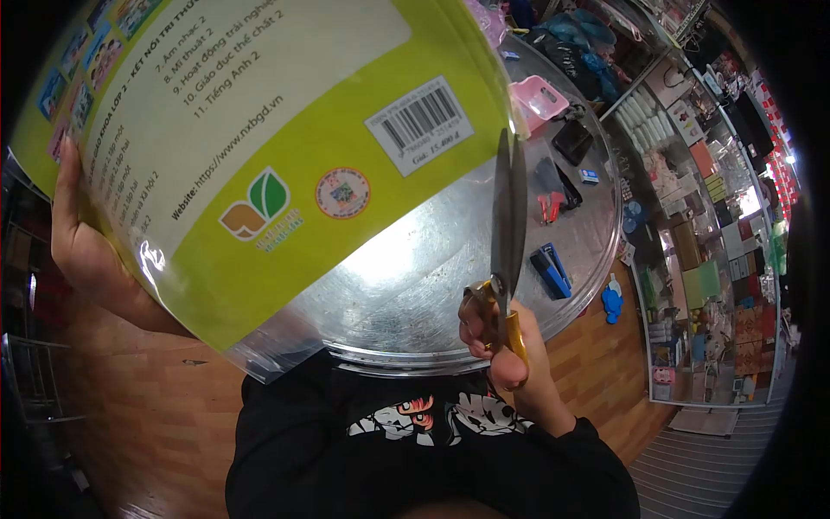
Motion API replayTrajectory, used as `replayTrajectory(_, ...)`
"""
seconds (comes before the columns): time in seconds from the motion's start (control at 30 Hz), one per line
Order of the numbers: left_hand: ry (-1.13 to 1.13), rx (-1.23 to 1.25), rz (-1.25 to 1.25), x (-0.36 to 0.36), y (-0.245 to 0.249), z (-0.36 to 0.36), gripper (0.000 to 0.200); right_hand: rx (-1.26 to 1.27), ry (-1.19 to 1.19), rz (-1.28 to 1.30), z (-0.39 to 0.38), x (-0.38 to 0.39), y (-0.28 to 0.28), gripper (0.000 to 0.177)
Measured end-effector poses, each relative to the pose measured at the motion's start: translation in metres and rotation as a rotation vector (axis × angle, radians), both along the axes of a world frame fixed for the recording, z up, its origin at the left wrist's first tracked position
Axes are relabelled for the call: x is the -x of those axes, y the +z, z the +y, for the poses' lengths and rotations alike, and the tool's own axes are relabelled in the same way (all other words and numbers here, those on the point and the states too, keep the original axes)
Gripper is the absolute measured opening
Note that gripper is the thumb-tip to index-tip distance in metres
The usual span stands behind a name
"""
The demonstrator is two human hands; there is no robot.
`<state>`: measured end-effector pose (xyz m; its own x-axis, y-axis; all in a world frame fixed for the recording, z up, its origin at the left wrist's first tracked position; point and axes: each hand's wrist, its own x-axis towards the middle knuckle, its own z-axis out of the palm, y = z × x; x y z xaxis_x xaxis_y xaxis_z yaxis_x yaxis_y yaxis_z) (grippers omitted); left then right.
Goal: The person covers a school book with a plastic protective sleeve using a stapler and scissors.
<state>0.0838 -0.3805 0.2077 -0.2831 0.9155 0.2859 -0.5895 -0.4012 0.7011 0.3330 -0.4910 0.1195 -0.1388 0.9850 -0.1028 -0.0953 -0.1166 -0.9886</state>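
Note:
A green and white book point(328, 259) in a clear plastic cover point(281, 350) is held up on the left, its back with barcode and printed list facing me. My left hand point(91, 259) grips it by the left edge, thumb on the near face and the other fingers hidden behind. In my right hand point(514, 350) is a pair of scissors point(507, 216) with gold handles, fingers through the loops. Its dark blades point upward, nearly together, with their tips close to the book's right edge. The cover sticks out past the book's lower corner.
Under the book stands a round metal table point(415, 303). On its right side lie a blue stapler point(551, 270), a red-handled item point(549, 208), a small blue box point(590, 176), a dark flat object point(572, 141) and a pink basket point(538, 99). Packed glass shelves point(709, 259) rise at the right.

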Motion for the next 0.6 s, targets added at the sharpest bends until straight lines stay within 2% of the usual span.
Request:
replayTrajectory(0.1,0.006,0.007,-0.001,0.033,-0.001,0.011,0.034,0.003,0.024,-0.017,0.000,0.000,0.003,0.077)
replayTrajectory(0.17,0.010,0.011,-0.002,0.012,-0.002,0.001,0.034,-0.018,0.023,-0.014,-0.001,0.000,0.006,0.079)
replayTrajectory(0.23,0.011,0.014,-0.003,0.022,-0.002,0.006,0.033,0.040,0.003,-0.032,0.000,-0.001,0.008,0.078)
replayTrajectory(0.4,0.018,0.023,-0.003,0.014,-0.001,0.007,0.033,-0.009,-0.018,-0.088,0.000,-0.003,0.005,0.075)
replayTrajectory(0.5,0.022,0.031,-0.003,0.032,0.009,0.012,0.033,0.003,-0.036,-0.107,0.003,-0.006,0.002,0.072)
replayTrajectory(0.6,0.024,0.037,-0.002,0.036,-0.003,0.010,0.033,0.048,-0.048,-0.092,0.003,-0.006,0.004,0.071)
